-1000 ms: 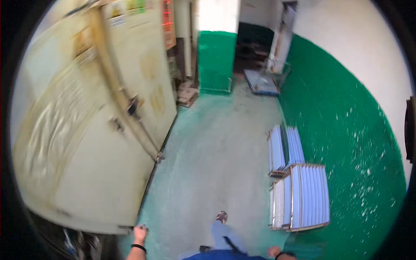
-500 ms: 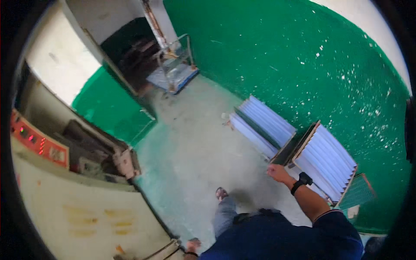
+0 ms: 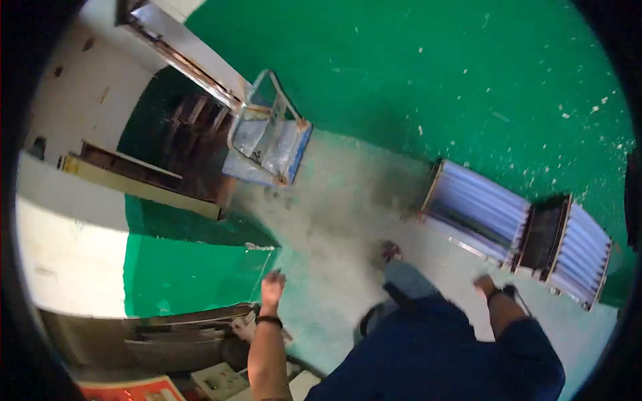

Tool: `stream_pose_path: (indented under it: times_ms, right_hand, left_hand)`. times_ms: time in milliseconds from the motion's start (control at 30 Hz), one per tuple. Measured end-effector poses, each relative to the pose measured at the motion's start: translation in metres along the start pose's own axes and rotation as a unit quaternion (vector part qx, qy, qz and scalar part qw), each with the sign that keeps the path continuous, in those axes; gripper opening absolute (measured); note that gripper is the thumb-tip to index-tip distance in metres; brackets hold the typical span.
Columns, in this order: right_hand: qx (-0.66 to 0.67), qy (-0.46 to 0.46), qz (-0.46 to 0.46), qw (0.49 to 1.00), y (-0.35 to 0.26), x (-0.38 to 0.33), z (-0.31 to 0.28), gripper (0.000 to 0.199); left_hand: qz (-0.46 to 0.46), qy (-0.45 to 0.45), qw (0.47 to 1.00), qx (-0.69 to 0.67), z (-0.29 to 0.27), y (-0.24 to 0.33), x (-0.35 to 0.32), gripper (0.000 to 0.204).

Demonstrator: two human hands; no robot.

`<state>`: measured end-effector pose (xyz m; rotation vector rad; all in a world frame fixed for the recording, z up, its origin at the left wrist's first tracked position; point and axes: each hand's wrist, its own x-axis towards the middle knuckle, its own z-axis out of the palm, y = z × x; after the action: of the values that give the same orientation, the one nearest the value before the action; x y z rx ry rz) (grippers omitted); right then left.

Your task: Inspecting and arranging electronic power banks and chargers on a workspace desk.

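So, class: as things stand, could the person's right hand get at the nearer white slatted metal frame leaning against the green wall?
Probably yes: the right hand hangs empty beside the white slatted frame, with only bare floor between them.

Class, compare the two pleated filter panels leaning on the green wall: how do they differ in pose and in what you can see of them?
The left panel shows its pale pleated face fully; the right panel is partly hidden behind a dark frame. The right panel lies nearer the right hand; the left panel sits farther off. Both have pale pleats in light frames.
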<state>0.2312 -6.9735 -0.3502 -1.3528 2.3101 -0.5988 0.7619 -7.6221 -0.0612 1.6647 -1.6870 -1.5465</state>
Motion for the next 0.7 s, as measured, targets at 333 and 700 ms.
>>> stream_pose_path:
  times_ms: [333, 700]
  right_hand:
    - [0.373, 0.177, 0.126, 0.902, -0.509, 0.396, -0.176, 0.035]
    - [0.202, 0.081, 0.732, 0.645, -0.66, 0.124, 0.069, 0.043]
  left_hand:
    - [0.3, -0.032, 0.937, 0.178, -0.152, 0.315, 0.401, 0.035]
    - [0.325, -0.026, 0.786, 0.525, -0.142, 0.332, 0.718, 0.044]
